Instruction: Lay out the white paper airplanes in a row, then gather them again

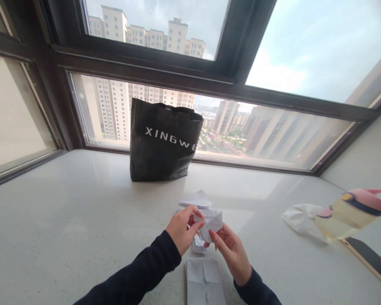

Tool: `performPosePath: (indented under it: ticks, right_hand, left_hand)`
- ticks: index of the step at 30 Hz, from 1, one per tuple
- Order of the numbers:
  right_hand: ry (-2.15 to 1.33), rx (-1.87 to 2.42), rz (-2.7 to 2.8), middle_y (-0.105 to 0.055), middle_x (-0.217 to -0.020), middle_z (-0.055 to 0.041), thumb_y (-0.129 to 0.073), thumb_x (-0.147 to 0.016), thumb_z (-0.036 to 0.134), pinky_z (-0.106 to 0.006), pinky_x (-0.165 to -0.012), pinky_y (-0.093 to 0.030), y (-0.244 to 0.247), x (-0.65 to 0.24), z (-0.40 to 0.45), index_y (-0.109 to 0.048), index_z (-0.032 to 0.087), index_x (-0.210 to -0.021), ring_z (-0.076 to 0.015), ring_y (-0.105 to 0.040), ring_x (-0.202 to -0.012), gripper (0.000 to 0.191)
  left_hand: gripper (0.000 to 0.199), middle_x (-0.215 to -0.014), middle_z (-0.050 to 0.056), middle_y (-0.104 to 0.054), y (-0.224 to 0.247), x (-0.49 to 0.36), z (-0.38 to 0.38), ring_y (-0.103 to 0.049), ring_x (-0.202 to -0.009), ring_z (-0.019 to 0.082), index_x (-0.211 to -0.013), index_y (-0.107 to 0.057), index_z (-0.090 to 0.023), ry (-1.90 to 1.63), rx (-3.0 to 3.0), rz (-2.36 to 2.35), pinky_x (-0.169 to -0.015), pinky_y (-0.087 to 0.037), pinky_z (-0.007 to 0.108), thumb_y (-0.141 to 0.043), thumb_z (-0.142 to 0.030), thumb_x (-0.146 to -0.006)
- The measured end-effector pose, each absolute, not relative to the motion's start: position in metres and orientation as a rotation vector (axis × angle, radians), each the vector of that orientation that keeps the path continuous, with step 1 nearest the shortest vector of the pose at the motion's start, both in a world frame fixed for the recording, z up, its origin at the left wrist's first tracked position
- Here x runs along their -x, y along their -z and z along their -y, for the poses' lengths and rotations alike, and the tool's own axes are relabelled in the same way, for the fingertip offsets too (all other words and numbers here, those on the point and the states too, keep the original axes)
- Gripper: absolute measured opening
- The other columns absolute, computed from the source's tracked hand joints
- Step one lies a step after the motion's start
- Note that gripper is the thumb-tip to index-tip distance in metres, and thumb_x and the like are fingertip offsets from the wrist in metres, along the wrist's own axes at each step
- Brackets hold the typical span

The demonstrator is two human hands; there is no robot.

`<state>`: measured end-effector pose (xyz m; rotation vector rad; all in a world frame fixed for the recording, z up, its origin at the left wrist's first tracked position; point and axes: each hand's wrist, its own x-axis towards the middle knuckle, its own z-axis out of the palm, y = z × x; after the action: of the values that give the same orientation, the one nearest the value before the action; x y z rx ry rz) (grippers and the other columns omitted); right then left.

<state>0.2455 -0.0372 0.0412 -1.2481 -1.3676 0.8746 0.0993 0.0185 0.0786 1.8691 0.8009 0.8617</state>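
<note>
White and creased into panels, a sheet [197,281] is laid on the pale speckled sill [130,250] at the near edge of the view. Just beyond it, a small folded paper [212,228] is held up between two hands: its lower right side is pinched by the closed grip of the right hand [231,250], and its left edge is nipped between thumb and fingertips of the left hand [182,228]. Beneath them another folded piece [199,246] is partly covered. Well to the right, a dark phone [373,258] is set near a yellow bottle [346,218] with a pink lid, beside which a crumpled white wad [301,218] is seen. Past the hands, more folded papers [197,200] are placed. Farther back, a lettered black bag [161,159] is stood near the window [235,84], through which tower blocks [114,25] are seen.
</note>
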Motion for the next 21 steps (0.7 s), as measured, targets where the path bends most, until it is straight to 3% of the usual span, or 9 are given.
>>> performPosePath:
  ticks: [6,13,21]
  right_hand:
    - [-0.426,1.565,1.55,-0.043,-0.049,0.0037,-0.048,-0.072,0.047,-0.025,-0.05,-0.034,-0.031,-0.258,0.031,-0.041,0.02,-0.051,-0.012,-0.04,-0.051,0.035]
    - [-0.26,1.789,1.74,-0.047,-0.049,0.0034,-0.043,-0.075,0.044,-0.025,-0.053,-0.031,-0.016,-0.259,0.029,-0.042,0.02,-0.051,-0.0125,-0.044,-0.052,0.033]
    - [-0.091,2.014,1.842,-0.055,-0.056,0.0028,-0.045,-0.075,0.039,-0.028,-0.059,-0.024,-0.012,-0.255,0.032,-0.047,0.02,-0.056,-0.0142,-0.048,-0.059,0.028]
  left_hand:
    - [0.01,-0.053,-0.008,-0.043,-0.058,-0.104,-0.025,-0.051,-0.047,0.009,-0.08,-0.045,-0.018,-0.724,-1.966,-0.912,-0.048,-0.042,0.018,-0.046,-0.011,-0.073]
    - [0.01,-0.056,-0.006,-0.046,-0.034,-0.108,-0.033,-0.052,-0.053,0.012,-0.08,-0.046,-0.018,-0.582,-2.143,-1.006,-0.054,-0.042,0.021,-0.046,-0.011,-0.072]
    - [0.019,-0.085,0.007,-0.055,-0.028,-0.11,-0.029,-0.052,-0.082,0.022,-0.092,-0.045,-0.016,-0.399,-2.424,-1.08,-0.073,-0.039,0.033,-0.047,-0.013,-0.073]
